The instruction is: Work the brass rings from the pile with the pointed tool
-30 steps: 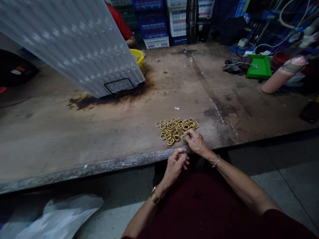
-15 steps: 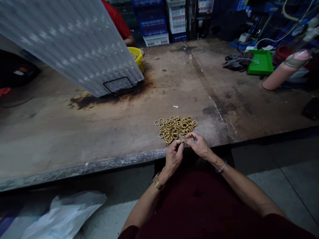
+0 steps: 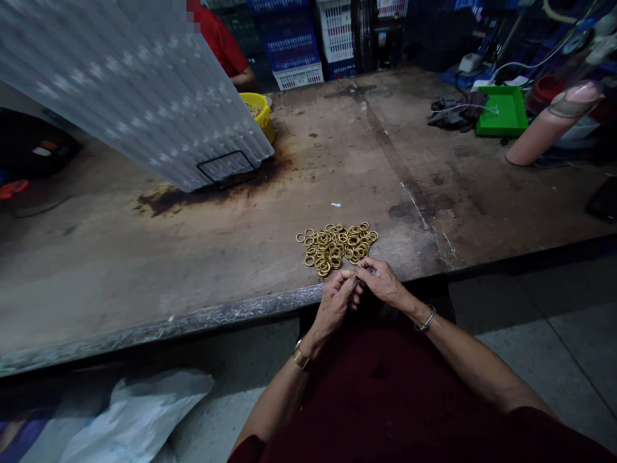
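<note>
My left hand (image 3: 336, 302) and my right hand (image 3: 383, 281) meet fingertip to fingertip at the table's front edge. The left thumb and forefinger are pinched on a small gold-coloured piece that the fingers now mostly cover. The right hand is also closed in a pinch against it, and what lies inside its fingers is too small to make out. Just beyond the fingertips, a loose pile of brass-coloured rings (image 3: 332, 246) lies on the worn wooden table (image 3: 231, 244), some overlapping and a few apart at the left.
A tall ribbed translucent panel stack (image 3: 159, 116) leans in a black wire stand (image 3: 226, 168). Behind it are a yellow bowl (image 3: 263, 116) and a person in a red sleeve (image 3: 226, 48). A green tray (image 3: 504, 112) and a pink cylinder (image 3: 544, 132) stand at right. A plastic bag (image 3: 130, 418) lies below.
My hands have drawn closer together, and the left fingers have turned, covering the gold-coloured piece that showed between them before. The view has shifted slightly. The ring pile looks unchanged.
</note>
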### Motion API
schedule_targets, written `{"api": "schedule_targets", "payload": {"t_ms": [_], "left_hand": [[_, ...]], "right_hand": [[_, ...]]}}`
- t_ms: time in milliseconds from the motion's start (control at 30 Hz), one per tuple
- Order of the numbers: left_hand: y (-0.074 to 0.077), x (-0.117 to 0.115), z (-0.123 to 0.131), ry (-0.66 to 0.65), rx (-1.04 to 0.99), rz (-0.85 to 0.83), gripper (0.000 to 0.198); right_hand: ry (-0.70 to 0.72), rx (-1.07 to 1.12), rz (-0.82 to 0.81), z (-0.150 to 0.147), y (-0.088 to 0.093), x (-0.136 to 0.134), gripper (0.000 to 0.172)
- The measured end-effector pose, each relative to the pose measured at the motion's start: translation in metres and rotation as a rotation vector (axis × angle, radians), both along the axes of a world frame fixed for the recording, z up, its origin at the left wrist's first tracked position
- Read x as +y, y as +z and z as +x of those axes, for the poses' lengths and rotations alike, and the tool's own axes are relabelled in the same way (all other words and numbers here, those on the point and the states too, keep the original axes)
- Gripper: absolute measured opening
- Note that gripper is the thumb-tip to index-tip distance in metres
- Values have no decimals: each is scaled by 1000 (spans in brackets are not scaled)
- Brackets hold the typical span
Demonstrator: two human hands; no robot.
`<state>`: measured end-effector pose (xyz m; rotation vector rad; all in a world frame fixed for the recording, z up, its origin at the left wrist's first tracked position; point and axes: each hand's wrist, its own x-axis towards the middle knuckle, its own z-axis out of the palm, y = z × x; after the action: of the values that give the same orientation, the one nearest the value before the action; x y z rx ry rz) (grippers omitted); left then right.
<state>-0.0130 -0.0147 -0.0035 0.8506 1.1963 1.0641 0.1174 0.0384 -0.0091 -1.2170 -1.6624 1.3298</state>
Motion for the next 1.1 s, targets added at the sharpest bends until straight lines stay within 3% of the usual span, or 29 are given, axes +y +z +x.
{"api": "schedule_targets", "payload": {"t_ms": [167, 300, 500, 767, 1000, 1100], "left_hand": [[-1, 0, 0, 12, -176, -45, 35], [-2, -1, 0, 59, -152, -47, 36], [1, -1, 3, 87, 27, 6, 38], [3, -3, 4, 98, 66, 33, 39], [2, -14, -2, 19, -161, -6, 35], [2, -13, -4, 86, -316, -59, 36]], "right_hand": [[12, 39, -71, 3, -2, 1, 27], [-90, -159, 73, 7, -6, 2, 24], [169, -551, 312, 9, -7, -7, 13], [276, -767, 285, 5, 5, -9, 23], [85, -924, 233, 12, 1, 8, 29], [5, -885, 282, 13, -5, 15, 26]]}}
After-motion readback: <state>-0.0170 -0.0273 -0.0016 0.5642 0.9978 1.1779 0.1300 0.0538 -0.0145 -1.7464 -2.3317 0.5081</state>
